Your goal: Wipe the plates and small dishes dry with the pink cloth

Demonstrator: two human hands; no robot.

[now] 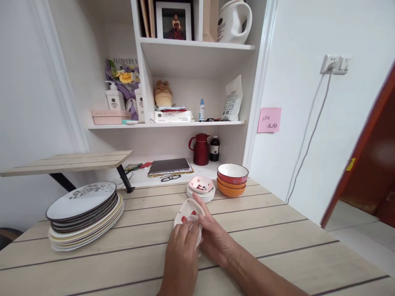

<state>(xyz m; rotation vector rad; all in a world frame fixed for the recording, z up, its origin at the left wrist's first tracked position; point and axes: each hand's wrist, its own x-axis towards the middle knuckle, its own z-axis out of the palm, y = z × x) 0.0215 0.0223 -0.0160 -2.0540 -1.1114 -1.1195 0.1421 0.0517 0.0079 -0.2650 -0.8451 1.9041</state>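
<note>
In my right hand is a small white dish with red strawberry-like prints, tilted toward me and gripped at its right edge. My left hand has its fingers bent and pressed to the dish's inner face. Thin white material, which looks like a tissue, shows by those fingers; much of it is hidden. Just beyond the hands, a pink-rimmed square dish rests on a stack of small white dishes.
Right of the small dishes stand stacked bowls, red over orange. A tall stack of plates occupies the table's left side, near a raised wooden shelf. Behind are a laptop, glasses, a red jug and a dark bottle.
</note>
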